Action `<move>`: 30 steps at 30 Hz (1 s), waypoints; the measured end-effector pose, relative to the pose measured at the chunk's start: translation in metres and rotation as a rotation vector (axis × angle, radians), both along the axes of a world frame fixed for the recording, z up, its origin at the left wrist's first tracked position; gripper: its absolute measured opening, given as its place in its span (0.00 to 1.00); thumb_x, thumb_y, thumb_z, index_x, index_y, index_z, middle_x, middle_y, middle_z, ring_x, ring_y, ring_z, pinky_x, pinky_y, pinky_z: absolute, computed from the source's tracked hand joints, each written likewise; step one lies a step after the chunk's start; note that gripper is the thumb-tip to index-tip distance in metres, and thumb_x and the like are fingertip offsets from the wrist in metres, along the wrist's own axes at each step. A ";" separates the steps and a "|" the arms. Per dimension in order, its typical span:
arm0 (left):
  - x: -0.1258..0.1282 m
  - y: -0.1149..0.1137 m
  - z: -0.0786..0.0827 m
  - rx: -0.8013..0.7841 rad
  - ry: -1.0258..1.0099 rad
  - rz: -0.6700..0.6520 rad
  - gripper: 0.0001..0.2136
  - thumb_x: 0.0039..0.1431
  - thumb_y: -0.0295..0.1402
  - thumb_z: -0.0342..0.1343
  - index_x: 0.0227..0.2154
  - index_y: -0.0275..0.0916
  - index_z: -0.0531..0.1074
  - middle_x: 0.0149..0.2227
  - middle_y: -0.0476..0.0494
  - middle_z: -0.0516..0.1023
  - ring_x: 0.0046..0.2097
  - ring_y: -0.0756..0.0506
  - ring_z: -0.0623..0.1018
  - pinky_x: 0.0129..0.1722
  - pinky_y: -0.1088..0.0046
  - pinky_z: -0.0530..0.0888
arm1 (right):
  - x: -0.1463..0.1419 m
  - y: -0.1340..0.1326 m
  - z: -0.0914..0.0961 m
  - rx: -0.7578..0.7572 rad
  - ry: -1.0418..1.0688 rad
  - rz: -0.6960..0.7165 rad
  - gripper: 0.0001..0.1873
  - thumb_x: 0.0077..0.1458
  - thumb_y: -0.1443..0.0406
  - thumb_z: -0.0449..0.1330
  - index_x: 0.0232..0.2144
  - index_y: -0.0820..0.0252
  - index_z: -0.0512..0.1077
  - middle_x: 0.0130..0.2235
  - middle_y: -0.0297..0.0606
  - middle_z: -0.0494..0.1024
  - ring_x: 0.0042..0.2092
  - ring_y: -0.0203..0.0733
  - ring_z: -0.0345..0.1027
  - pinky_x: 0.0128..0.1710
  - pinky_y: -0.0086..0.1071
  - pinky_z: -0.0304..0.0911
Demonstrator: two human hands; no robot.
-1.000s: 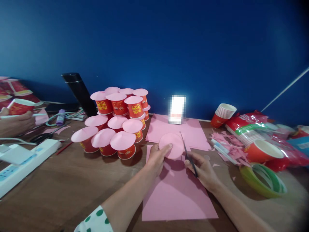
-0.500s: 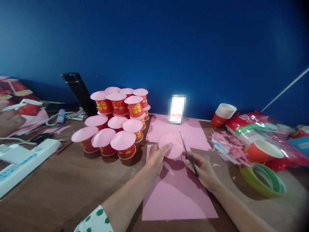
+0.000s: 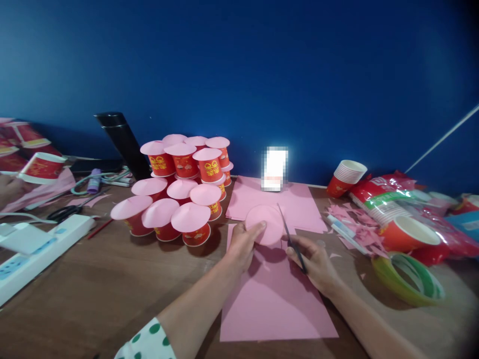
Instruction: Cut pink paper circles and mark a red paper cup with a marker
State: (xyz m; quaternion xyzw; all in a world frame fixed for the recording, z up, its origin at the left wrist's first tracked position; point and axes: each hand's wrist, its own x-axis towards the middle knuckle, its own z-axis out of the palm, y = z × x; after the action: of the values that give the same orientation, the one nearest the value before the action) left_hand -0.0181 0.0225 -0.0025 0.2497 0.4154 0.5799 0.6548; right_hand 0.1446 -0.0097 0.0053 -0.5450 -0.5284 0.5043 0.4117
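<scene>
Between thumb and fingers my left hand (image 3: 242, 245) pinches a round pink paper disc (image 3: 270, 225). My right hand (image 3: 313, 262) is closed around a pair of dark scissors (image 3: 294, 245), whose blades point away from me beside the disc's right edge. Whether the blades touch the paper I cannot tell. Beneath both hands lies a pink paper sheet (image 3: 279, 309), with more pink sheets (image 3: 243, 199) behind it. To the left, red paper cups (image 3: 196, 238) topped with pink paper cones (image 3: 190, 217) stand stacked in two layers.
A lit phone (image 3: 276, 169) leans by the blue wall. Pink scraps (image 3: 361, 227), stacked cups (image 3: 346, 177), a loose cup (image 3: 406, 234) and green tape (image 3: 407, 284) sit at right. Leftward are a power strip (image 3: 45, 254), black scissors (image 3: 65, 213), a black bottle (image 3: 123, 142) and another person's hand (image 3: 11, 192).
At far left the other person's hand has shifted lower and the red cup by it has tilted. My own hands, the disc and the scissors have hardly moved.
</scene>
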 end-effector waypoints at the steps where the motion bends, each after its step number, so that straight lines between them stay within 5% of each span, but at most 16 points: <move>1: 0.000 0.000 0.000 -0.002 0.000 0.003 0.16 0.41 0.36 0.68 0.31 0.31 0.76 0.28 0.39 0.80 0.30 0.43 0.80 0.33 0.69 0.76 | 0.000 0.000 0.001 -0.002 -0.003 -0.003 0.33 0.38 0.47 0.68 0.41 0.64 0.76 0.19 0.27 0.64 0.19 0.29 0.54 0.17 0.26 0.55; 30: 0.000 0.000 -0.011 0.075 0.069 -0.040 0.19 0.43 0.39 0.68 0.36 0.31 0.77 0.32 0.36 0.81 0.33 0.42 0.80 0.33 0.70 0.76 | 0.001 0.001 -0.006 -0.002 0.075 0.037 0.31 0.38 0.49 0.69 0.42 0.62 0.75 0.21 0.27 0.65 0.20 0.29 0.54 0.18 0.26 0.56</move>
State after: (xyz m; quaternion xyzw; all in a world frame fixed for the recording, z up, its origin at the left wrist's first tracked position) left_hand -0.0182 0.0229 -0.0132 0.3021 0.4107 0.5731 0.6416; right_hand 0.1452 -0.0090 -0.0003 -0.5162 -0.5219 0.5323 0.4217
